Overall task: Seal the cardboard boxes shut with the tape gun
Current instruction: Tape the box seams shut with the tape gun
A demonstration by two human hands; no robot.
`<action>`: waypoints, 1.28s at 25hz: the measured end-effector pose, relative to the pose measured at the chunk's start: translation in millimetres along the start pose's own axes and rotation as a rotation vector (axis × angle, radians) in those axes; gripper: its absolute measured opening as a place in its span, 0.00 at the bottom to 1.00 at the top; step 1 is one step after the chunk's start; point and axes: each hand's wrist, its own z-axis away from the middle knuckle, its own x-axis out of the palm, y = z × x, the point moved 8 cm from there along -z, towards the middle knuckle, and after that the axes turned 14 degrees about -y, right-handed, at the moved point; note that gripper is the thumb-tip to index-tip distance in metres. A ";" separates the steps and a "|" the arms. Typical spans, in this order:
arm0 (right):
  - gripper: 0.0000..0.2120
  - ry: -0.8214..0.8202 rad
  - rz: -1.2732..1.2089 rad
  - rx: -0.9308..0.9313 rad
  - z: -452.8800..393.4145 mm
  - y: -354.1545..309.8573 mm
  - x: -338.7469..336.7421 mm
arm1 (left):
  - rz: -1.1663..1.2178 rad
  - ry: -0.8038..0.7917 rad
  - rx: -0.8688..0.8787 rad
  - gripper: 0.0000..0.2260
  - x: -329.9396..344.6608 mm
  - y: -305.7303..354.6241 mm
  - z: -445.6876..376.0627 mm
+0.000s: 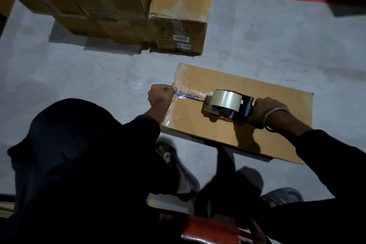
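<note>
Two hands on one box (247,125): right hand (265,112) wrapped round the tape gun (230,105) handle, bangle on the wrist; left hand (161,95) curled into a fist at the box's left edge, thumb pinning the tape (190,94) start over the seam there

Gun sits flat on the box top, roughly mid-length on the centre seam, roll facing up. Clear strip runs from the left edge to the gun's nose, over some blue print. Seam from the gun to the right edge looks bare

Progress, my read: centre strip about a third to half laid. Left to do: pull through to the right edge, wrap over, cut. Left edge already carries a cross strip of clear tape, wrinkled; right edge can't tell

Box lies on the grey floor, near-side corner by the person's foot. Stack (118,6) of boxes beyond it at top left, nearest one looks taped already. Whether more unsealed boxes wait is not visible. Red seat (208,230) at bottom edge
</note>
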 end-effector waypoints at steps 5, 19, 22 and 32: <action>0.12 -0.136 -0.046 0.036 4.4 74.9 14.0 | -0.006 -0.007 -0.005 0.12 -1.7 -0.6 -6.6; 0.15 -0.023 0.063 0.093 18.8 142.1 26.2 | -0.121 0.158 -0.038 0.11 22.3 7.1 17.2; 0.17 -0.029 0.050 0.087 20.9 155.1 27.4 | -0.136 0.135 -0.003 0.12 21.0 5.9 13.9; 0.13 0.102 0.083 0.128 52.5 203.6 14.3 | -0.126 0.047 0.001 0.15 15.2 -1.7 -2.3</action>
